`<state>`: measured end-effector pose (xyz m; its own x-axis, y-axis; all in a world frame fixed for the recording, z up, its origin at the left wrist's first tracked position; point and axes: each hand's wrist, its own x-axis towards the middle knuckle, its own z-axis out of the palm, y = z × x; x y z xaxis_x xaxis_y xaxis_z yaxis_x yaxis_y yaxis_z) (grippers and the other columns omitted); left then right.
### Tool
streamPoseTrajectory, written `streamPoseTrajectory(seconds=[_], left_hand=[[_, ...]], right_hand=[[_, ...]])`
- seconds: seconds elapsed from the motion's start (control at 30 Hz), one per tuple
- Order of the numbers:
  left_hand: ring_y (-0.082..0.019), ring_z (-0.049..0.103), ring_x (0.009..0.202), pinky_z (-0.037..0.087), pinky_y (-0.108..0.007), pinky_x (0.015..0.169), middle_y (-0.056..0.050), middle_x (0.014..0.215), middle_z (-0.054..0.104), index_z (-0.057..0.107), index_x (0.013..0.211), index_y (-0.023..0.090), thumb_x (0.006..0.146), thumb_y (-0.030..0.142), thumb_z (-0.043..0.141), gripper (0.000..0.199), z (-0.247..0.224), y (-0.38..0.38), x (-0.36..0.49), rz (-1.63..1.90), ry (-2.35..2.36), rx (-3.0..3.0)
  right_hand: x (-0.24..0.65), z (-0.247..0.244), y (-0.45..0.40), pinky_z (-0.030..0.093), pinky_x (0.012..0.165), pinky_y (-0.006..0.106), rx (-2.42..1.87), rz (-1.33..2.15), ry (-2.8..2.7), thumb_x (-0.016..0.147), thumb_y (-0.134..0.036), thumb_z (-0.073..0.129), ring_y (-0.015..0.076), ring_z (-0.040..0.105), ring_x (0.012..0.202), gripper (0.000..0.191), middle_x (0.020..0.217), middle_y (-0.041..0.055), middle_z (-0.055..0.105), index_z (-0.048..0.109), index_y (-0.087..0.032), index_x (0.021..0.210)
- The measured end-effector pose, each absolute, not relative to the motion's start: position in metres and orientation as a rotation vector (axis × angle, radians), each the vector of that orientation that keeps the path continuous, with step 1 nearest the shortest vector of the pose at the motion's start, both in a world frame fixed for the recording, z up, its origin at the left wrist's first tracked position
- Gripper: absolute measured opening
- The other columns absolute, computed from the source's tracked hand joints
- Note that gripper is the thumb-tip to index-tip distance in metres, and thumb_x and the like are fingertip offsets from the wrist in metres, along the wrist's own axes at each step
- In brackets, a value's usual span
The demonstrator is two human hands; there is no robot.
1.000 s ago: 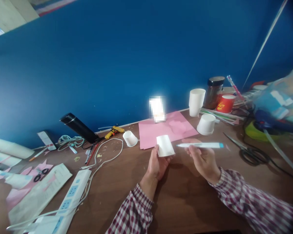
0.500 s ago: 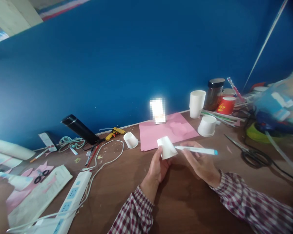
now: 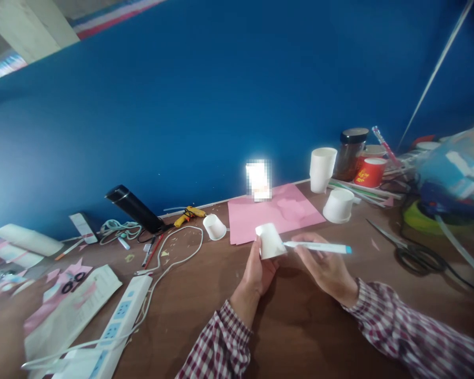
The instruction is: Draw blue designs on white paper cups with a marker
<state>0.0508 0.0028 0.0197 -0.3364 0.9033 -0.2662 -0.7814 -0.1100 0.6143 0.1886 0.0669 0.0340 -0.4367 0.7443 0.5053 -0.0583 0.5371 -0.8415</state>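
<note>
A white paper cup (image 3: 270, 241) is tilted in my left hand (image 3: 259, 268), which is closed around its lower side. My right hand (image 3: 327, 269) pinches a white marker pen (image 3: 319, 246) with a light blue end, held almost level. The marker's tip is at the cup's right edge; whether it touches I cannot tell. Just behind the cup lie pink paper sheets (image 3: 253, 218). Another white paper cup (image 3: 215, 227) rests to the left of the sheets, and an upside-down white cup (image 3: 338, 206) stands to their right.
Large black scissors (image 3: 413, 252) lie at the right. Behind are stacked white cups (image 3: 322, 171), a dark jar (image 3: 352, 152) and a red cup (image 3: 370, 172). Leftward are a yellow glue gun (image 3: 188, 216), a black flask (image 3: 136, 209) and a power strip (image 3: 122, 321). Another person's arm (image 3: 11, 329) reaches in at far left.
The view has shifted slightly, so the table items sit a little farther right. My hands keep the cup and marker in nearly the same pose. The other person's hand has moved right.
</note>
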Motion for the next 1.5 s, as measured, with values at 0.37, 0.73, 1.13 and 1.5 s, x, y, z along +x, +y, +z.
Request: streamPoseTrajectory(seconds=[0.37, 0.73, 1.13, 1.5], left_hand=[[-0.020, 0.065, 0.083, 0.053, -0.034, 0.079, -0.010, 0.093, 0.070, 0.065, 0.107, 0.010, 0.089, 0.045, 0.052, 0.041, 0.0216, 0.0036, 0.0519, 1.711, 0.823, 0.258], [-0.022, 0.066, 0.077, 0.054, -0.037, 0.074, -0.013, 0.089, 0.070, 0.062, 0.108, 0.009, 0.091, 0.050, 0.042, 0.049, 0.0229, 0.0032, 0.0503, 1.681, 0.879, 0.275], [-0.022, 0.065, 0.089, 0.053, -0.037, 0.084, -0.012, 0.098, 0.069, 0.062, 0.110, 0.011, 0.087, 0.046, 0.054, 0.042, 0.0187, -0.0003, 0.0477, 1.710, 0.813, 0.274], [-0.021, 0.064, 0.086, 0.053, -0.034, 0.076, -0.011, 0.098, 0.069, 0.063, 0.107, 0.012, 0.088, 0.047, 0.052, 0.042, 0.0234, -0.0002, 0.0485, 1.687, 0.819, 0.270]], right_hand=[[0.1912, 0.0307, 0.0666, 0.048, 0.056, 0.022, -0.585, 0.938, -1.797, 0.090, -0.026, 0.057, 0.0126, 0.056, 0.063, 0.006, 0.078, 0.0009, 0.058, 0.054, -0.020, 0.091], [0.1946, 0.0313, 0.0663, 0.050, 0.066, 0.025, -0.578, 0.923, -1.791, 0.093, -0.027, 0.054, 0.0147, 0.061, 0.074, 0.012, 0.084, 0.0029, 0.062, 0.056, -0.020, 0.102], [0.1957, 0.0329, 0.0665, 0.051, 0.065, 0.027, -0.516, 0.968, -1.845, 0.097, -0.030, 0.046, 0.0143, 0.061, 0.069, 0.022, 0.078, 0.0033, 0.064, 0.060, -0.018, 0.107], [0.1945, 0.0329, 0.0620, 0.052, 0.058, 0.026, -0.559, 0.972, -1.781, 0.095, -0.034, 0.048, 0.0160, 0.064, 0.065, 0.019, 0.076, 0.0046, 0.066, 0.057, -0.018, 0.098]])
